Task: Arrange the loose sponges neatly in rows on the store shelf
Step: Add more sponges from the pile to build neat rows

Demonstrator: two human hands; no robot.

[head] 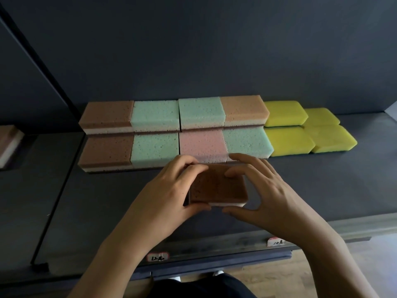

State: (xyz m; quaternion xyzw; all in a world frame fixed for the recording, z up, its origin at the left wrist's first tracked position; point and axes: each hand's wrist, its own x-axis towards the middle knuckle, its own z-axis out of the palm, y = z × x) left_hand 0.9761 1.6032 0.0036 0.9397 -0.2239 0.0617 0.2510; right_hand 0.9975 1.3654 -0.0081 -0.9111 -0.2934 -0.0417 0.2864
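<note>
A brown sponge (218, 186) with a white layer underneath sits between both my hands, just in front of the rows on the dark shelf (311, 186). My left hand (169, 190) grips its left side, fingers curled over the far edge and thumb at the near edge. My right hand (260, 190) pinches its right side between fingers on top and thumb below. Behind it lie two rows of sponges: brown (106, 150), green (154, 147), pink (203, 143) and green (247, 139) in front, with brown, two green and orange (243, 110) at the back.
Several yellow sponges (287, 140) lie to the right of the rows. Another brown and white sponge (8, 143) shows at the far left beyond a shelf divider. Two price tags (158, 257) stick to the shelf's front edge. Wooden floor lies below.
</note>
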